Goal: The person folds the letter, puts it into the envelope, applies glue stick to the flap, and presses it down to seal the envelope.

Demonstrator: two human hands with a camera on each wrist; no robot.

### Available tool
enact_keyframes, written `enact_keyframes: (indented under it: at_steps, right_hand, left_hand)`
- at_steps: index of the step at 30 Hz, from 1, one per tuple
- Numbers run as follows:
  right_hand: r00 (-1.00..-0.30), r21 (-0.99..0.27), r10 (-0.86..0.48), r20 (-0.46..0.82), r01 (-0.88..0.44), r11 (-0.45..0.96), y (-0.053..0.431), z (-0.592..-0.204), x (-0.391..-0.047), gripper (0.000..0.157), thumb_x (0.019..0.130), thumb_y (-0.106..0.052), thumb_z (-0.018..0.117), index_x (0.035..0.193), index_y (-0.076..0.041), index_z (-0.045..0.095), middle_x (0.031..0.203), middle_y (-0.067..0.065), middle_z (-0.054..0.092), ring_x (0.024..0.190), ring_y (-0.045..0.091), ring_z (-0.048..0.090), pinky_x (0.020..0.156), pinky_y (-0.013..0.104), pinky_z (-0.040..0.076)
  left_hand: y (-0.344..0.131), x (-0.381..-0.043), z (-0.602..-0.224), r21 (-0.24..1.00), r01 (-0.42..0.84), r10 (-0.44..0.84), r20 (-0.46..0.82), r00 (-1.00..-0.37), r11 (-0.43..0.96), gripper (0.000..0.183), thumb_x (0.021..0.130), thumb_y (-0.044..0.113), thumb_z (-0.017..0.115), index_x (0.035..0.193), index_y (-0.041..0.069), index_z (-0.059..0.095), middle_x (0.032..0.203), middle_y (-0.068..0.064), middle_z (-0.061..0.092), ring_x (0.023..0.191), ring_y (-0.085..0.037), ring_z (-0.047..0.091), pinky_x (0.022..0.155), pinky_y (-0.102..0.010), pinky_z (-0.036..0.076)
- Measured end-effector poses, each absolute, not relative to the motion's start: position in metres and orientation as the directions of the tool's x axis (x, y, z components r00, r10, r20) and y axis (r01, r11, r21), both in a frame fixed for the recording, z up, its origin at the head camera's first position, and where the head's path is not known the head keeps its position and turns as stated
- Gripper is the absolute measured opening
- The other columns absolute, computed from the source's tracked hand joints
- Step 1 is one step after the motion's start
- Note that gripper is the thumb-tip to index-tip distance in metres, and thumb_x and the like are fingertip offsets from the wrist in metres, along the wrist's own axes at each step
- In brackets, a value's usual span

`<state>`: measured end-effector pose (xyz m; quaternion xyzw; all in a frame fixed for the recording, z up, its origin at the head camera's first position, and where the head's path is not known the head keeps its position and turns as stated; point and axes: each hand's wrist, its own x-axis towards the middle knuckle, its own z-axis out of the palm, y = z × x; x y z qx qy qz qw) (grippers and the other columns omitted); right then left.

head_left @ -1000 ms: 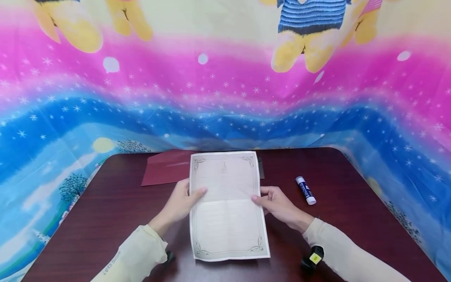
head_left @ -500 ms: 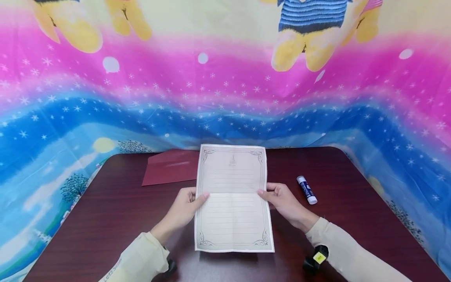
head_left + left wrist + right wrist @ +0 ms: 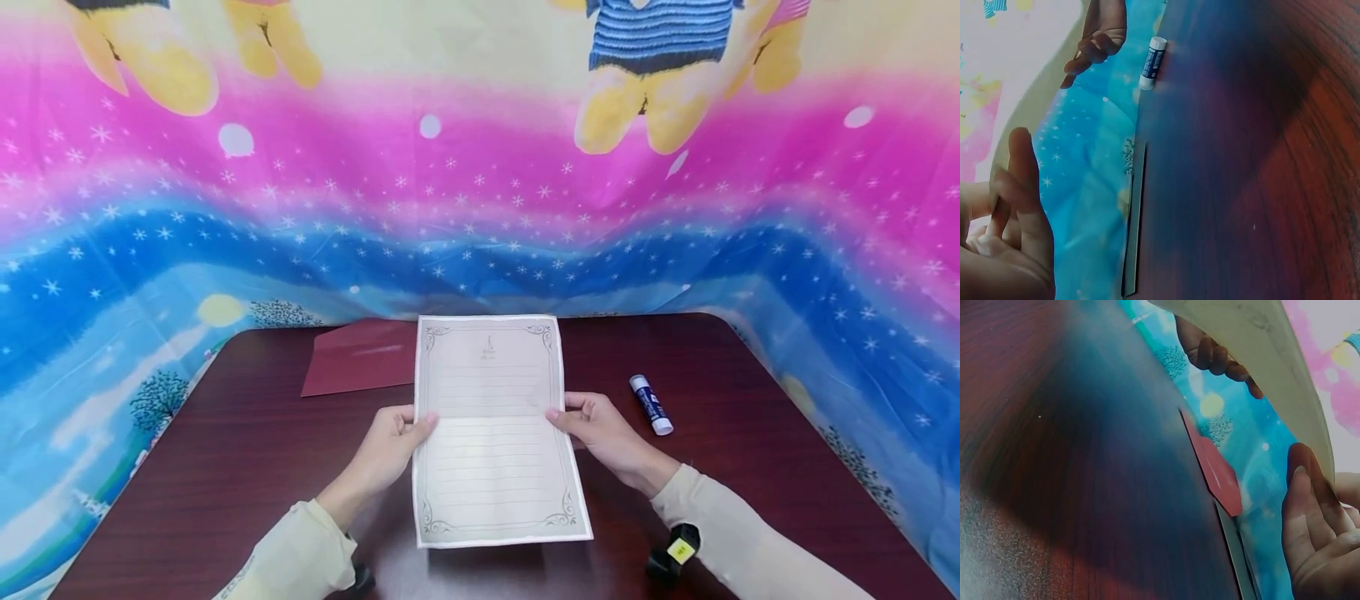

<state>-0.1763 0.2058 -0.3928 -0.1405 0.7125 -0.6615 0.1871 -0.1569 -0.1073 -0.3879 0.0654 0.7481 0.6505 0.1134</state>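
Observation:
A sheet of lined letter paper with ornate corner scrolls is held up over the table, its printed side toward the head camera. A crease runs across its middle. My left hand pinches the left edge, thumb on the front and fingers behind. On the opposite edge, my right hand pinches the paper the same way. Both wrist views show the sheet from the side, bowed and raised off the tabletop, with the left hand and right hand close up. The fingers behind the paper are hidden in the head view.
A dark red envelope lies at the back left, partly covered by the paper. A glue stick lies to the right of my right hand. In the right wrist view a flat grey-green piece lies beside the envelope. A printed curtain hangs behind the table.
Over the last second the paper has shifted slightly right and tilted, so its printed lines show more clearly. Both hands have moved along with it, keeping hold of the edges.

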Motion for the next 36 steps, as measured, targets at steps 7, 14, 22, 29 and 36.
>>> enact_keyframes:
  at_steps: [7,14,22,29,36]
  right_hand:
    - [-0.862,-0.997,-0.503,-0.065,0.08,-0.009,0.21,-0.393,-0.177,0.051,0.107,-0.018,0.05,0.144,0.015,0.04,0.112,-0.001,0.077,0.098,0.012,0.075,0.081,0.03,0.061]
    - [-0.812,-0.984,-0.583,-0.038,0.133,-0.12,0.212,-0.394,-0.177,0.037,0.108,-0.013,0.046,0.14,0.005,0.049,0.113,-0.002,0.077,0.098,0.011,0.075,0.081,0.028,0.061]
    - [-0.783,-0.962,-0.621,-0.043,0.2,-0.186,0.219,-0.393,-0.177,0.031,0.108,-0.012,0.045,0.116,-0.022,0.073,0.113,-0.007,0.075,0.096,0.006,0.072,0.082,0.024,0.058]
    - [-0.825,-0.973,-0.54,-0.168,0.227,-0.044,0.219,-0.388,-0.175,0.03,0.107,-0.021,0.045,0.112,-0.024,0.075,0.118,-0.007,0.07,0.101,0.009,0.066,0.084,0.024,0.056]
    - [-0.811,-0.976,-0.564,-0.156,0.213,-0.036,0.216,-0.385,-0.177,0.028,0.108,-0.027,0.047,0.116,-0.017,0.072,0.11,-0.003,0.075,0.097,0.01,0.071,0.083,0.028,0.06]
  left_hand:
    - [-0.118,-0.156,-0.389,0.997,-0.063,0.378,-0.078,-0.923,0.052,0.044,0.108,0.016,0.047,0.145,-0.007,0.044,0.124,-0.029,0.068,0.098,-0.015,0.075,0.086,-0.03,0.059]
    - [-0.129,-0.155,-0.388,0.995,-0.092,0.432,-0.07,-0.899,-0.029,0.046,0.107,0.015,0.048,0.146,-0.008,0.042,0.114,-0.006,0.077,0.097,-0.011,0.074,0.085,-0.03,0.059]
    - [-0.136,-0.153,-0.389,0.983,-0.14,0.432,-0.075,-0.899,-0.122,0.026,0.103,0.01,0.051,0.121,0.014,0.069,0.107,0.009,0.075,0.094,-0.006,0.071,0.082,-0.027,0.057]
    - [-0.139,-0.149,-0.386,0.987,-0.147,0.427,-0.104,-0.898,-0.069,0.025,0.101,0.006,0.052,0.11,0.013,0.074,0.107,0.005,0.075,0.095,-0.01,0.071,0.084,-0.029,0.058]
    - [-0.144,-0.144,-0.389,0.985,-0.145,0.491,-0.083,-0.867,-0.091,0.039,0.099,0.005,0.037,0.125,-0.004,0.066,0.11,0.002,0.076,0.092,-0.012,0.073,0.076,-0.028,0.058]
